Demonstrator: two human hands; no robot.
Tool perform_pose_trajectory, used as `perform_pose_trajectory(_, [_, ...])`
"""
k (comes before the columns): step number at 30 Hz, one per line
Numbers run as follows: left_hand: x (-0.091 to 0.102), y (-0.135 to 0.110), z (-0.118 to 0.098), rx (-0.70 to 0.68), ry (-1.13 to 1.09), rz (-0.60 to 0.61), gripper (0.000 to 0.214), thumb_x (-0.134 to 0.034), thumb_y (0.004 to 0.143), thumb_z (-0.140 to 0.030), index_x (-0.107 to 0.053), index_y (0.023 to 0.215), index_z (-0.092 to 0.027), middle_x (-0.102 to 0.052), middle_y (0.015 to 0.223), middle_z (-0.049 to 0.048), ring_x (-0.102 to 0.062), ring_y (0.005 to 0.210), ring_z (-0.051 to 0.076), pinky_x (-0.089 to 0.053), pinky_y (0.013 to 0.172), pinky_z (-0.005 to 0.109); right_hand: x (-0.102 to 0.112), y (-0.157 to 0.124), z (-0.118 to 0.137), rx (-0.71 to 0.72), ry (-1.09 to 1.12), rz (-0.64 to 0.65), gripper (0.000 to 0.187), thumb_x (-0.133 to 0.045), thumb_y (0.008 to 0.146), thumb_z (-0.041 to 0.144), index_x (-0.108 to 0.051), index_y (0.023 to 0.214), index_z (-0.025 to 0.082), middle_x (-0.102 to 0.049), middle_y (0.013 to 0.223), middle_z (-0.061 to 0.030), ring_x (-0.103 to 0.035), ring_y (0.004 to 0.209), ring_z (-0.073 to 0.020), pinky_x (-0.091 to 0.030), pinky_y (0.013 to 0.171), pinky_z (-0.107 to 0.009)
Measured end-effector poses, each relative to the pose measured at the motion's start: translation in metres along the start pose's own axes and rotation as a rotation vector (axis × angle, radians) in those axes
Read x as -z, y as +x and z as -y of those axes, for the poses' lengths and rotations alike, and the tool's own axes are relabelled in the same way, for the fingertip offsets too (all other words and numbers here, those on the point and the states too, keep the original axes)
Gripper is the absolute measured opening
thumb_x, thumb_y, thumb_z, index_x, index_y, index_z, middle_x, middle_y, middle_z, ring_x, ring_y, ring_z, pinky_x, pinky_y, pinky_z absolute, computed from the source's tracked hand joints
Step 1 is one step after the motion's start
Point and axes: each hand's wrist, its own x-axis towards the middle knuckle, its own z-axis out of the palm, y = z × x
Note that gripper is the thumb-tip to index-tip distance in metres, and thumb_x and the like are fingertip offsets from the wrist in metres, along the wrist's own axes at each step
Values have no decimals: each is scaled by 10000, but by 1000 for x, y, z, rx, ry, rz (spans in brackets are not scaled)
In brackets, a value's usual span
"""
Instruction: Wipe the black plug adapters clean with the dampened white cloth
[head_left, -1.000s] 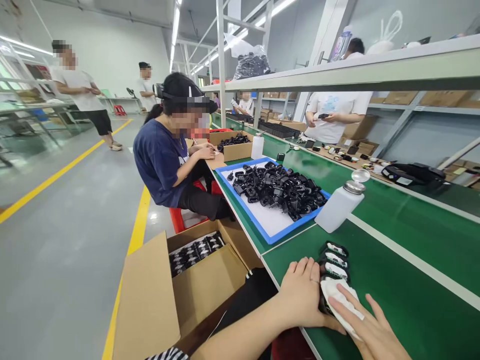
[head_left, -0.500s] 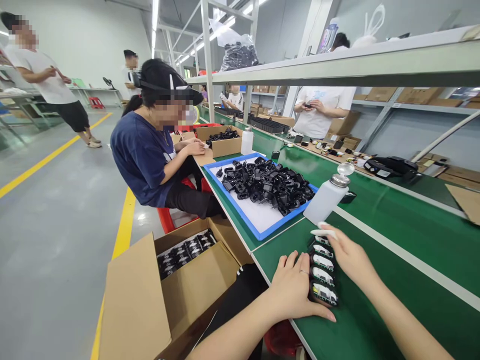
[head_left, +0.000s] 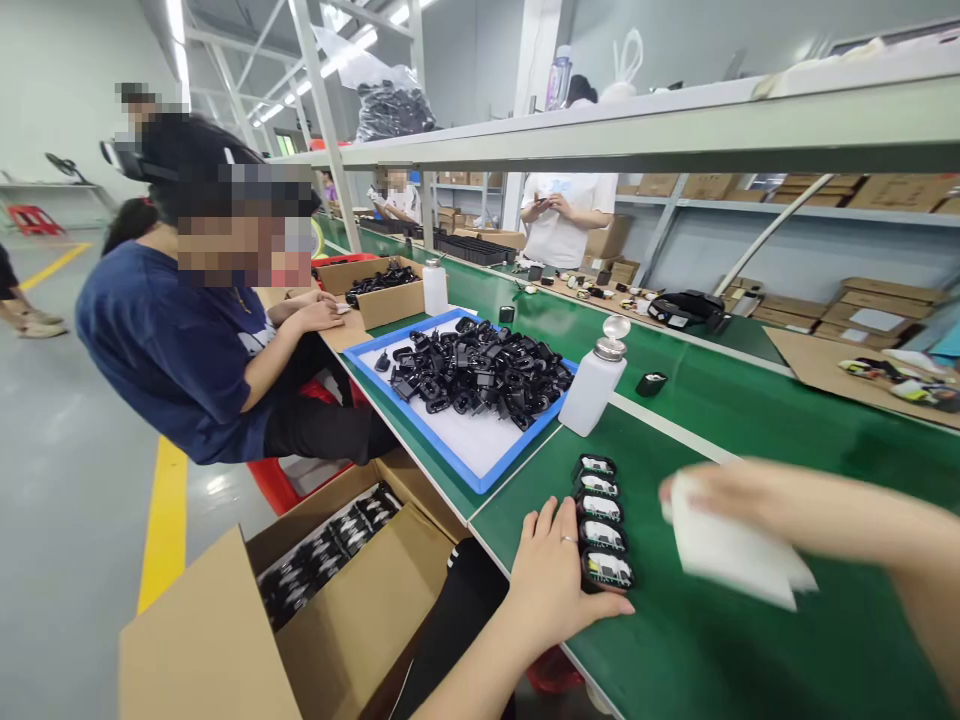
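Observation:
A row of several black oval housings (head_left: 602,508) with white and green insides stands on the green bench top. My left hand (head_left: 550,565) lies along the near-left side of this row, its fingers stretched out and its thumb round the closest housing. To the right of the row, my right hand (head_left: 720,495) is closed on a white wiping cloth (head_left: 724,540), held over the bench and smeared by motion. Just beyond the row stands a white pump bottle (head_left: 592,390) with a metal top and a raised clear lid.
A blue-rimmed tray (head_left: 480,482) holds a heap of black plug housings (head_left: 480,370). Below the bench edge stands an open carton (head_left: 360,610) with packed black parts. A co-worker (head_left: 172,350) sits on the left. One black housing (head_left: 651,384) lies beyond the bottle.
My right hand has moved off the far end of the row to the right, taking the white cloth along. My left hand stays by the row. The view has turned to the right.

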Motion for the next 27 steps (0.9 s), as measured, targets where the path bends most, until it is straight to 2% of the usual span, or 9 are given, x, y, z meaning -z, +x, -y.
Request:
perform_pose_trajectory(1, [0, 0, 0, 0, 2, 3, 992, -530, 509, -608, -160, 1251, -64, -271, 1270, 132, -149, 1186, 304, -149, 960, 458, 16, 19, 4, -96, -39, 40, 232, -372, 727, 264, -561, 611, 195, -555, 546, -48, -509, 460, -202, -402, 418, -298])
perform_pose_trajectory(4, [0, 0, 0, -5, 17, -2, 967, -541, 525, -580, -163, 1250, -66, -267, 1274, 125, -148, 1189, 297, -150, 962, 456, 40, 76, 18, -150, -180, -381, 255, -299, 782, 220, -545, 750, 161, -568, 767, -108, -525, 717, -258, -398, 622, -351])
perform_pose_trajectory(6, [1, 0, -1, -5, 34, -6, 968, -560, 520, -554, -159, 1251, -62, -267, 1274, 124, -149, 1189, 295, -150, 961, 456, 31, 103, 26, -36, -263, -667, 278, -266, 790, 175, -523, 890, 149, -554, 856, -117, -496, 819, -271, -373, 691, -363])
perform_pose_trajectory(8, [0, 0, -2, 4, 52, -9, 974, -575, 513, -534, -161, 1248, -48, -262, 1274, 132, -151, 1190, 292, -150, 963, 450, 12, 119, 29, 73, -337, -758, 314, -270, 774, 128, -480, 1007, 126, -542, 908, -130, -476, 864, -275, -359, 722, -368])
perform_pose_trajectory(11, [-1, 2, -4, 21, 81, -1, 966, -575, 523, -519, -163, 1242, -24, -240, 1279, 150, -148, 1193, 283, -147, 969, 435, -12, 129, 27, 181, -431, -692, 359, -278, 752, 85, -443, 1071, 78, -508, 991, -160, -412, 967, -279, -329, 778, -377])
perform_pose_trajectory(14, [3, 1, -5, 20, 126, 45, 973, -598, 521, -474, -139, 1245, -14, -199, 1290, 162, -128, 1199, 275, -156, 971, 412, -18, 132, 21, 241, -475, -646, 364, -280, 750, 75, -443, 1074, 44, -477, 1037, -179, -325, 1052, -281, -299, 816, -382])
perform_pose_trajectory(19, [51, -12, -16, 26, 361, 139, 818, -642, 499, -346, -313, 1191, -61, -238, 1273, 173, -177, 1175, 324, -243, 917, 443, -10, 131, 17, 256, -481, -640, 337, -307, 761, 66, -456, 1063, 40, -493, 1015, -175, -346, 1033, -271, -275, 840, -368])
perform_pose_trajectory(24, [117, 6, -82, -264, 562, -31, 388, -468, 711, -282, -454, 1075, -152, -508, 1068, 101, -451, 998, 235, -361, 830, 357, -14, 134, 14, 257, -458, -659, 314, -324, 800, 91, -441, 1088, 45, -474, 1057, -163, -299, 1080, -249, -243, 877, -350])
perform_pose_trajectory(27, [120, 55, -143, -307, 650, 3, 304, -402, 755, -261, -481, 1037, -176, -542, 994, 87, -478, 955, 240, -374, 792, 359, -18, 140, 11, 227, -411, -694, 299, -322, 821, 119, -447, 1090, 80, -463, 1081, -139, -281, 1099, -239, -244, 879, -356])
